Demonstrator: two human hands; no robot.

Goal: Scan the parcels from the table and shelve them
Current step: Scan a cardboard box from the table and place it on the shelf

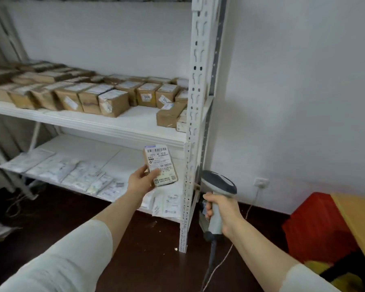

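Closest in, the right hand is wrapped tight round the handle of the grey barcode scanner, with its head tipped towards the rack. The cord hangs down to the dark floor. The left hand is a bit further out, pinching a small brown parcel by its lower end, label facing up. The parcel is in the air in front of the lower shelf, near its right end and just left of the white upright post.

My guess is this one is either being scanned right now or is about to go on the rack. No beam is visible, so I can't say which.

Behind it, the lower shelf has flat white mailers laid along its front edge. The upper shelf already has rows of cardboard boxes, with a bare gap towards its right end. So a good chunk looks shelved. Only a corner of the table shows at the far right, so no idea how many are left.
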